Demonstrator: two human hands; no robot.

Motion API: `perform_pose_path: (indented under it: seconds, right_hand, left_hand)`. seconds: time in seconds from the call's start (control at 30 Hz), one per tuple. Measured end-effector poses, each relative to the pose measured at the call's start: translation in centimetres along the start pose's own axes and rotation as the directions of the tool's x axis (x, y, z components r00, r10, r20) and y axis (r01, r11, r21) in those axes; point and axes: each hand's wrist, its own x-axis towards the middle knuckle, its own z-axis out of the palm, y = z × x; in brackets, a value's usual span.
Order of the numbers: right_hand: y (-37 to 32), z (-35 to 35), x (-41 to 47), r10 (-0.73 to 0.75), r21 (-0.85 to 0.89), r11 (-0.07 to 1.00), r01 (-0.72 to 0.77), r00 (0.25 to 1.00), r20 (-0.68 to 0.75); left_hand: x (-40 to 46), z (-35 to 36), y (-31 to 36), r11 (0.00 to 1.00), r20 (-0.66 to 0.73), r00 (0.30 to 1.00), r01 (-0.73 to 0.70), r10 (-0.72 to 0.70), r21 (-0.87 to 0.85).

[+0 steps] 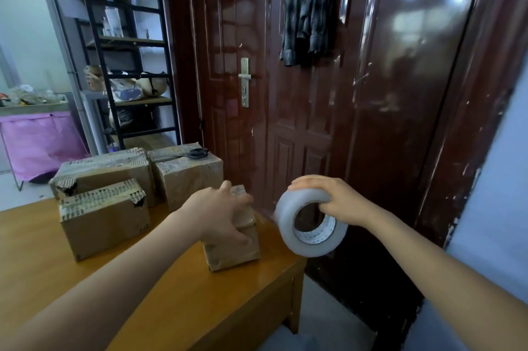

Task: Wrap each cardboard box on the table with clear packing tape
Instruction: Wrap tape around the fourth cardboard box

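While left hand (pixel 220 212) grips small box (pixel 233 247), right hand (pixel 334 197) holds tape roll (pixel 310 223)

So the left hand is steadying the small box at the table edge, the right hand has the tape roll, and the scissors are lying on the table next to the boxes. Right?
Not quite. The head view shows the scissors lying on top of the rear box, not on the table. The rest holds: the left hand steadies the small box and the right hand grips the tape roll.
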Motion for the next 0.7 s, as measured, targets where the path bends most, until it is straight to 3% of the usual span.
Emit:
perform_pose_path:
  seconds: [0.13, 0.33, 0.47, 0.6, 0.7]
  right_hand:
    - [-3.4, -2.4, 1.3, -0.093, -0.038, 0.995, 0.09, 0.992, -0.081]
    - [-7.7, -2.4, 3.6, -0.174, -0.173, 0.966, 0.192, 0.978, 0.112]
    - [-9.4, -0.7, 4.1, -0.248, -0.273, 0.925, 0.263, 0.965, 0.089]
    - [-8.7, 1.1, 4.1, -0.28, -0.131, 0.957, 0.259, 0.943, -0.18]
    - [-8.1, 3.6, 3.4, -0.26, 0.008, 0.961, 0.278, 0.907, -0.332]
  left_hand:
    - [-1.0, 0.3, -1.6, 0.91, -0.106, 0.992, 0.023, -0.073, -0.414]
    - [-3.2, 5.5, -1.8, 0.627, -0.24, 0.949, -0.06, -0.206, -0.777]
    - [-4.3, 7.5, -1.7, 0.576, -0.267, 0.92, -0.058, -0.285, -0.815]
    - [-4.9, 8.5, -2.3, 0.605, -0.382, 0.892, -0.171, -0.24, -0.778]
    - [-5.1, 8.6, -2.8, 0.594, -0.395, 0.895, -0.205, -0.208, -0.778]
